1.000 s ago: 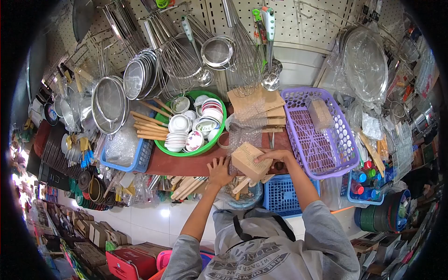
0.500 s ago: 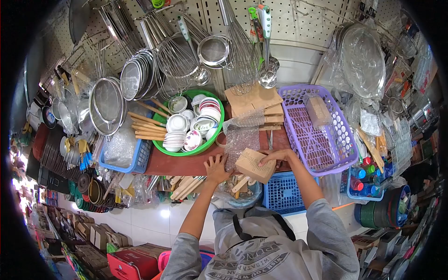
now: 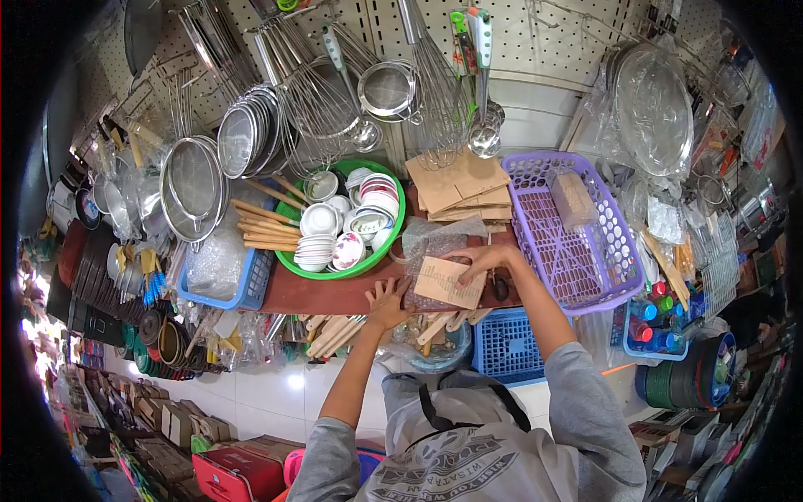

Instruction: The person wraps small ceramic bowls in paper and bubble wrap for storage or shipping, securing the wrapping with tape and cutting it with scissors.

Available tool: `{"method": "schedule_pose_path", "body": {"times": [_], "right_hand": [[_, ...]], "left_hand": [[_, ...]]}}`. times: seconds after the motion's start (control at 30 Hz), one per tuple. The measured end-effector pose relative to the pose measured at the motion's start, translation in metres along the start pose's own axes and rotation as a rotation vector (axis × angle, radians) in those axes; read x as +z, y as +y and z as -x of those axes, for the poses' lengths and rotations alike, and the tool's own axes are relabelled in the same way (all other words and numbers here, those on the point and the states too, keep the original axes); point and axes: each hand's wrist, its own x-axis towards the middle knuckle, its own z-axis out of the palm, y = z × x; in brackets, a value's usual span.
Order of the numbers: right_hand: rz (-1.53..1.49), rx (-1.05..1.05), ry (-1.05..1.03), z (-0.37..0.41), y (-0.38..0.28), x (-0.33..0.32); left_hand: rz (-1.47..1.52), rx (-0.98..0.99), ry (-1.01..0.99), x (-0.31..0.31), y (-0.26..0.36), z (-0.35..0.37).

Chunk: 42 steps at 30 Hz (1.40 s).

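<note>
My right hand grips a small brown cardboard box with printing on its top face, thumb across the top. Under and behind the box is a sheet of bubble wrap, lying on the red-brown tabletop. At the wrap's left edge my left hand rests with fingers spread, flat near the table's front edge. Black scissor handles show to the right of the box, beside my right wrist. Behind the wrap lie stacked flat cardboard pieces.
On the left stands a green basin of small bowls and wooden-handled tools. A purple basket on the right holds a wrapped box. Whisks and strainers hang above. A blue crate sits below the front edge.
My right hand has moved the box back and slightly left, setting it flatter over the bubble wrap. The scissor handles now show. My left hand stays nearly in place.
</note>
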Motion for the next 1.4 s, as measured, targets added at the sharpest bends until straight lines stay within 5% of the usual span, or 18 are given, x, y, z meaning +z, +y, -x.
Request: {"method": "schedule_pose_path", "body": {"times": [0.3, 0.83, 1.03, 1.4], "right_hand": [[0.042, -0.056, -0.154, -0.057, 0.016, 0.004], [0.432, 0.242, -0.124, -0.076, 0.052, -0.021], [0.438, 0.240, -0.108, -0.072, 0.061, -0.017], [0.415, 0.194, -0.061, -0.061, 0.075, -0.005]], "left_hand": [[-0.023, 0.024, -0.012, 0.020, -0.015, -0.006], [0.246, 0.029, 0.141, 0.006, -0.007, 0.008], [0.247, 0.199, 0.300, 0.022, -0.013, 0.010], [0.232, 0.298, 0.301, 0.034, -0.010, 0.020]]}}
